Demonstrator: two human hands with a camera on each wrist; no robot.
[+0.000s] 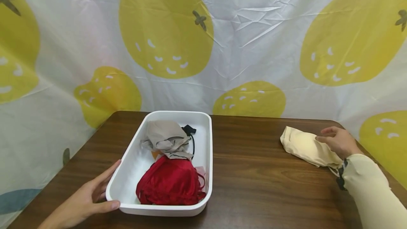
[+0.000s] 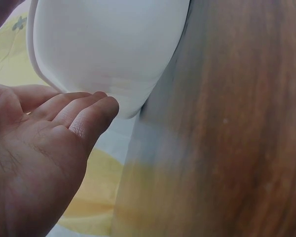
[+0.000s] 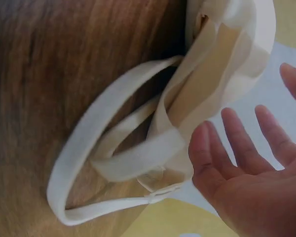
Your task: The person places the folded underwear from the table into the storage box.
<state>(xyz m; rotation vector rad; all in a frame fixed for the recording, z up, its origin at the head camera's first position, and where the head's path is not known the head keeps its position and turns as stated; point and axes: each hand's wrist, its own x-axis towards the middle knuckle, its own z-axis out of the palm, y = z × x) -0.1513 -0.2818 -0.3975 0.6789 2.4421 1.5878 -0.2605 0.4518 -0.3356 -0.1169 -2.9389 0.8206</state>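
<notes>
My left hand (image 1: 84, 195) holds the near left corner of a white plastic tub (image 1: 208, 144), thumb at the front and fingers along the outer side. In the left wrist view, those fingers (image 2: 96, 116) meet the tub's outer wall (image 2: 108, 44). A red satiny pouch (image 1: 173, 183) and a crumpled grey cloth (image 1: 166, 135) lie inside the tub. At the right, my right hand (image 1: 340, 141) hovers with spread fingers over a cream cloth bag (image 1: 303, 146). The right wrist view shows the bag's looped strap (image 3: 103, 111) close to the fingertips.
A black cord (image 1: 193, 146) with a black end piece (image 1: 189, 129) lies in the tub, and a bit of orange shows under the grey cloth. Brown wooden table (image 1: 248, 172) separates tub and bag. A lemon-print curtain (image 1: 248, 52) hangs behind the table.
</notes>
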